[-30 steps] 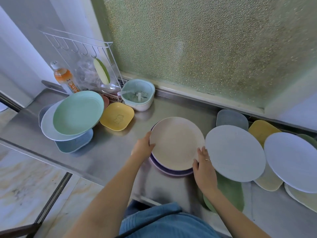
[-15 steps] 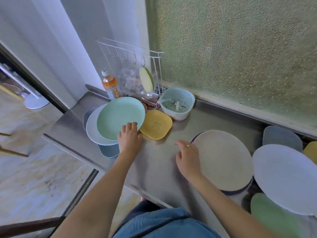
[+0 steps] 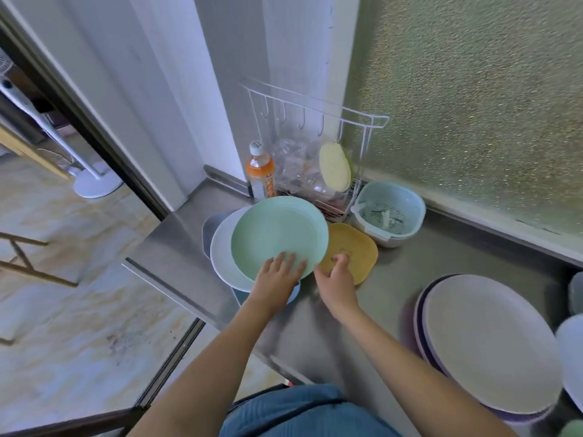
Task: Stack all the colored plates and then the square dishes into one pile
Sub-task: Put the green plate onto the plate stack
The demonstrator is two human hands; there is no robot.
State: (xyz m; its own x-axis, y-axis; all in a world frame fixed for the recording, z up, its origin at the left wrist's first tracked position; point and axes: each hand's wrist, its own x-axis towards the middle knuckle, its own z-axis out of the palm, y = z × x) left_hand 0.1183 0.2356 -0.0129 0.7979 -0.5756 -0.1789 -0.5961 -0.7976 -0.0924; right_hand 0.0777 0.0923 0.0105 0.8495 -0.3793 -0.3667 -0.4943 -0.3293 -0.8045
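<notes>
A mint green round plate (image 3: pixel 277 234) lies tilted on a pale blue-white round plate (image 3: pixel 220 257), which rests on a blue square dish (image 3: pixel 241 296) at the counter's left end. My left hand (image 3: pixel 277 279) has its fingers spread on the green plate's near rim. My right hand (image 3: pixel 336 279) hovers with fingers apart over the near edge of a yellow square dish (image 3: pixel 356 250). A beige round plate (image 3: pixel 485 345) sits on a purple plate (image 3: pixel 421 323) at the right.
An orange drink bottle (image 3: pixel 260 171), a white wire rack (image 3: pixel 318 137) and a teal strainer bowl (image 3: pixel 389 212) stand behind the plates. The steel counter's edge (image 3: pixel 164 279) drops to the floor at the left. More plates (image 3: pixel 572 357) show at the right border.
The view has swung left. Both hands left the beige plate and moved left; my left hand now rests on the green plate and my right hand reaches the yellow dish.
</notes>
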